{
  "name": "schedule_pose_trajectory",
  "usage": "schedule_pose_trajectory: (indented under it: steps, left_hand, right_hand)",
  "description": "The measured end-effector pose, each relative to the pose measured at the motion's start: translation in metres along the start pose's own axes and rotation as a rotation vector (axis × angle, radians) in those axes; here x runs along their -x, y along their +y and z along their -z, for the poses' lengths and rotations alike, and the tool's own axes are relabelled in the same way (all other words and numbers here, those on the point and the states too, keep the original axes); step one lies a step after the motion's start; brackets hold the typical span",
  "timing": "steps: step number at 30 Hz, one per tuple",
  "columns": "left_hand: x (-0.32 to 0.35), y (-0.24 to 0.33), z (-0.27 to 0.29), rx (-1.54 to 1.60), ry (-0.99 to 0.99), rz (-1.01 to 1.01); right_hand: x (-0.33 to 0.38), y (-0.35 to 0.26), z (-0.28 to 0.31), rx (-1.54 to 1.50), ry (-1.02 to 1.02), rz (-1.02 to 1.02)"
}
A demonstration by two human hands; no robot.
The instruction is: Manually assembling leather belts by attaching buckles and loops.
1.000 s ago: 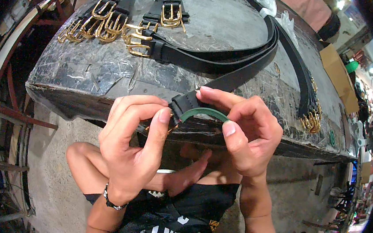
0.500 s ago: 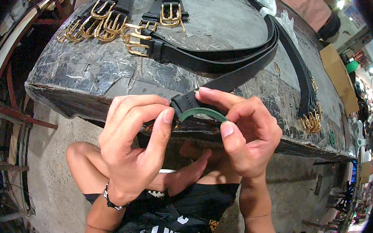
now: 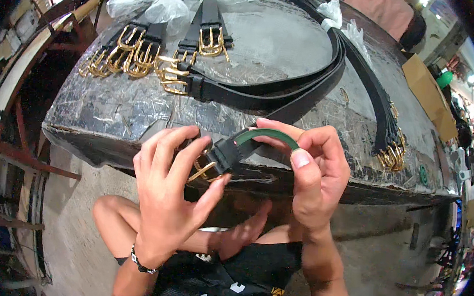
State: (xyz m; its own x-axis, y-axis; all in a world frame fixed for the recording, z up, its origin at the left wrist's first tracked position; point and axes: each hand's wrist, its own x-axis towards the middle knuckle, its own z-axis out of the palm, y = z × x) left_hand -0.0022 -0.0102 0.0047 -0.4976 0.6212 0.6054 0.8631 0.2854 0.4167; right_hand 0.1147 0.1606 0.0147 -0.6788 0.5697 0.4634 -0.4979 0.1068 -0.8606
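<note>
Black belt (image 3: pixel 231 150) with a gold buckle (image 3: pixel 204 170) sits between both hands just in front of the near edge of the counter (image 3: pixel 280 44), close to the middle of the view. Its strap bends back on itself, showing a green underside (image 3: pixel 269 135) that arches toward 3 o'clock. At 8 o'clock from the buckle, the left hand (image 3: pixel 168 198) curls over it, fingers (image 3: pixel 191 155) pressed down on the strap end and the thumb propping the buckle from below, so the hand pinches the belt at the buckle. At 3 o'clock from the buckle, the right hand (image 3: pixel 316 177) pinches the bent strap, its thumb on the near side and its fingers wrapped over the far side of the green loop. A dark beaded bracelet (image 3: pixel 140 261) rings the left wrist. On the counter, toward 12 o'clock, a long run of black belts (image 3: pixel 286 96) lies flat and curves off to 1 o'clock. At 10 o'clock, a cluster of gold buckles (image 3: pixel 138 57) lies beside crumpled clear plastic bags (image 3: pixel 148 2). Another bunch of gold buckles (image 3: pixel 391 156) lies at 3 o'clock near the counter's right edge. The counter top looks grey, scuffed and worn.
</note>
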Motion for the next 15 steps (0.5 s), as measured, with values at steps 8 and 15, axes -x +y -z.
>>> schedule_pose_trajectory:
  steps: [8, 15]
  left_hand:
    - [-0.047, -0.033, 0.018, -0.103, 0.116, -0.171]
    - [-0.072, -0.069, 0.039, -0.269, 0.207, -0.147]
  right_hand:
    - [0.013, 0.001, 0.025, -0.165, 0.125, 0.115]
    - [0.070, -0.034, 0.057, 0.111, 0.337, 0.012]
